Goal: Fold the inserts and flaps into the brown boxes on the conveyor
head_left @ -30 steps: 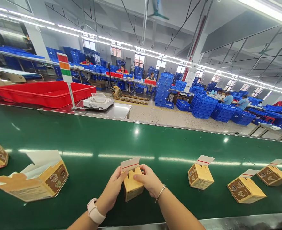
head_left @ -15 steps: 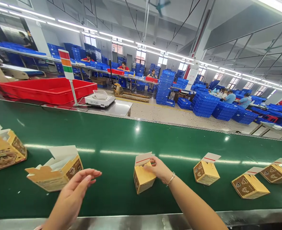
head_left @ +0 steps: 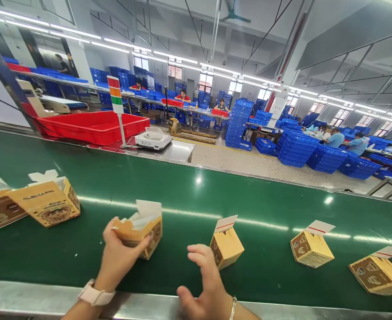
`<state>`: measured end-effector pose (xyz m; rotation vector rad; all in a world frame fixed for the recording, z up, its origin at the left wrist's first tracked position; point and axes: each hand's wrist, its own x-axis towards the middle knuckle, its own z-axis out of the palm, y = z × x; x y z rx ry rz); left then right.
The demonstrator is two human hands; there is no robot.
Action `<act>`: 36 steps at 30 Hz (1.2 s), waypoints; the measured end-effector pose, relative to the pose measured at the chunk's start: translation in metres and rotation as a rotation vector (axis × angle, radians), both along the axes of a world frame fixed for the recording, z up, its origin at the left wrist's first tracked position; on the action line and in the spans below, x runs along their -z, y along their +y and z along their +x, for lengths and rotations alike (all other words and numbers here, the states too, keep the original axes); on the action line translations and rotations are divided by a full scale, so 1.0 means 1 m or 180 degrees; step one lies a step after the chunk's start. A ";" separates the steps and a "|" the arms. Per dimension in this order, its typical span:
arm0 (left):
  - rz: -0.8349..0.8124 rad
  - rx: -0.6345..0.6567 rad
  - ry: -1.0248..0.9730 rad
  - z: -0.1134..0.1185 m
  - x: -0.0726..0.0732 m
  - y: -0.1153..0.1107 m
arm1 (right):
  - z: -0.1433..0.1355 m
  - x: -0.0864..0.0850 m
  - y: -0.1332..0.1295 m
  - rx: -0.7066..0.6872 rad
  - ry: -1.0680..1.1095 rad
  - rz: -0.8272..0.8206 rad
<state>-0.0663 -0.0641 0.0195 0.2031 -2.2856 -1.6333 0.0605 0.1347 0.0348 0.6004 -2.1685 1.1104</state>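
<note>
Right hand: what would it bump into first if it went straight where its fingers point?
Probably the open box in the left hand, past some green belt, though the right hand might just miss it; its height is unclear.

My left hand [head_left: 121, 255] grips an open box [head_left: 139, 233]; my right [head_left: 204, 284] hovers empty at six o'clock.

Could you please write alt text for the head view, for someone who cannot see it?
A left hand holds an open-topped carton at a green work surface, while the right hand hovers, open, near a carton with a raised flap. Other cartons lie to both sides; beyond are blue crates and workers.
</note>
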 end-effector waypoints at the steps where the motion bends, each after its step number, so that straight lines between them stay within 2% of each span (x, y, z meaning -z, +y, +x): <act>1: 0.0097 0.0223 -0.0048 0.008 0.000 0.012 | -0.005 0.008 -0.005 -0.0100 -0.0165 0.0144; 4: 0.0283 0.0768 0.0141 0.036 0.009 0.038 | -0.021 0.028 -0.012 0.0026 -0.0758 0.0497; 6: 0.0352 0.1006 0.0333 0.048 0.017 0.045 | -0.030 0.029 -0.011 0.0143 -0.1187 0.0565; 10: 0.0338 0.1562 0.0683 0.044 0.025 0.041 | -0.041 0.004 -0.007 0.0123 -0.1664 0.0615; 12: 0.0245 0.1877 0.0896 0.034 0.022 0.037 | -0.045 -0.008 -0.005 0.0052 -0.1796 0.0725; 14: 0.0157 0.2121 0.0927 0.024 0.018 0.037 | -0.050 -0.013 -0.002 -0.0079 -0.1813 0.0708; 16: 0.0250 0.2194 0.0667 0.019 0.012 0.041 | -0.053 -0.008 -0.001 -0.0120 -0.1674 0.0345; 18: 0.0465 0.2100 0.0316 0.018 0.008 0.048 | -0.053 0.003 -0.002 0.0036 -0.1492 -0.0167; 22: 0.0924 0.1862 -0.0289 0.015 0.002 0.063 | -0.048 0.030 -0.006 0.1090 -0.0954 -0.1209; 24: 0.1257 0.2040 -0.0848 0.013 -0.003 0.068 | -0.046 0.038 -0.005 0.1576 -0.0965 -0.1728; 25: 0.1410 0.2187 -0.1144 0.012 -0.007 0.071 | -0.047 0.040 -0.002 0.1669 -0.1143 -0.1928; 27: 0.1598 0.2541 -0.1583 0.013 -0.016 0.077 | -0.047 0.040 0.005 0.1554 -0.1662 -0.2313; 30: 0.1699 0.2883 -0.1934 0.016 -0.027 0.090 | -0.046 0.031 0.016 0.1064 -0.2338 -0.2909; 33: 0.1693 0.3006 -0.2008 0.021 -0.029 0.103 | -0.043 0.025 0.022 0.0935 -0.2530 -0.3163; 34: 0.1690 0.2978 -0.1970 0.022 -0.028 0.106 | -0.040 0.025 0.022 0.1098 -0.2424 -0.3131; 36: 0.1664 0.2738 -0.1758 0.023 -0.022 0.108 | -0.030 0.026 0.022 0.1713 -0.1831 -0.2775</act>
